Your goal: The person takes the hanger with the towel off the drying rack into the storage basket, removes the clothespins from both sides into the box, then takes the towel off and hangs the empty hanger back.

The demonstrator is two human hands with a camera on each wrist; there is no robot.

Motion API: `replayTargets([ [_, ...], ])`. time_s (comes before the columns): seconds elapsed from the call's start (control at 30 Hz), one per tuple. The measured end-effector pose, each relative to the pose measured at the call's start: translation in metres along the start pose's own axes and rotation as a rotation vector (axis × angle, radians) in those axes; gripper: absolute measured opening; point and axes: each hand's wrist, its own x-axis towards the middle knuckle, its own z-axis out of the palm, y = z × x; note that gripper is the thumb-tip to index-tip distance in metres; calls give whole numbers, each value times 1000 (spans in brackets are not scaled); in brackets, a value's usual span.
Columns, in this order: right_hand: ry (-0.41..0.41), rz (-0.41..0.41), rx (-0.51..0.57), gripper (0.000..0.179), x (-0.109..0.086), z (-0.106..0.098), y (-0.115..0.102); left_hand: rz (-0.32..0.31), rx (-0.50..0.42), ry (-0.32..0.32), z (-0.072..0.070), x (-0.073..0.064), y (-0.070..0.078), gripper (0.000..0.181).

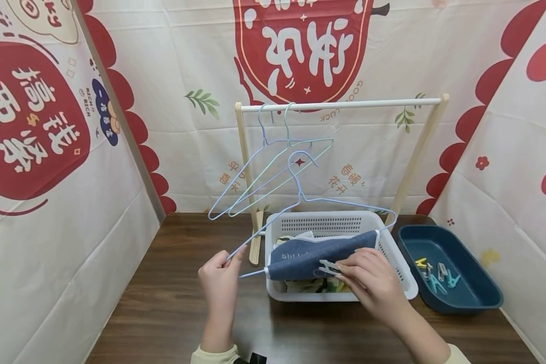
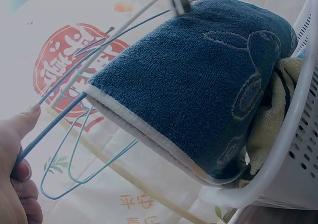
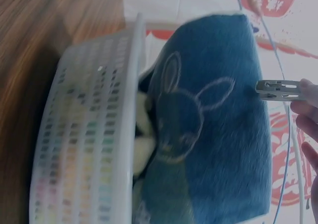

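Note:
My left hand (image 1: 220, 275) grips a light blue hanger (image 1: 299, 188) by its left corner, holding it over the basket. A dark blue towel (image 1: 279, 269) is folded over the hanger's bottom bar, and the right wrist view shows a rabbit outline on the towel (image 3: 213, 134). Between thumb and fingers, my right hand (image 1: 375, 278) pinches a grey clothespin (image 3: 278, 90). The clothespin's tip is right at the towel's folded edge, near the middle of the bar. In the left wrist view, the towel (image 2: 169, 70) hangs down beside the basket rim.
A white perforated basket (image 1: 407, 288) with more cloths stands below the towel. Behind it, two hangers (image 1: 286, 143) hang from the white rail (image 1: 368, 104) of a wooden rack. To the right, a dark teal tub (image 1: 478, 298) holds several clothespins (image 1: 437, 283) on the brown table (image 1: 164, 308).

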Motion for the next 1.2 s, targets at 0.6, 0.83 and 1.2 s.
replayTargets([
  [0.6, -54, 245, -205, 50, -53, -44, 32, 98, 5, -17, 5, 13, 7, 59],
  [0.83, -122, 355, -247, 51, -64, -56, 37, 129, -27, -61, 2, 20, 7, 56],
  [1.2, -183, 639, -315, 32, -81, -74, 41, -219, -293, -290, -2, 20, 12, 35],
])
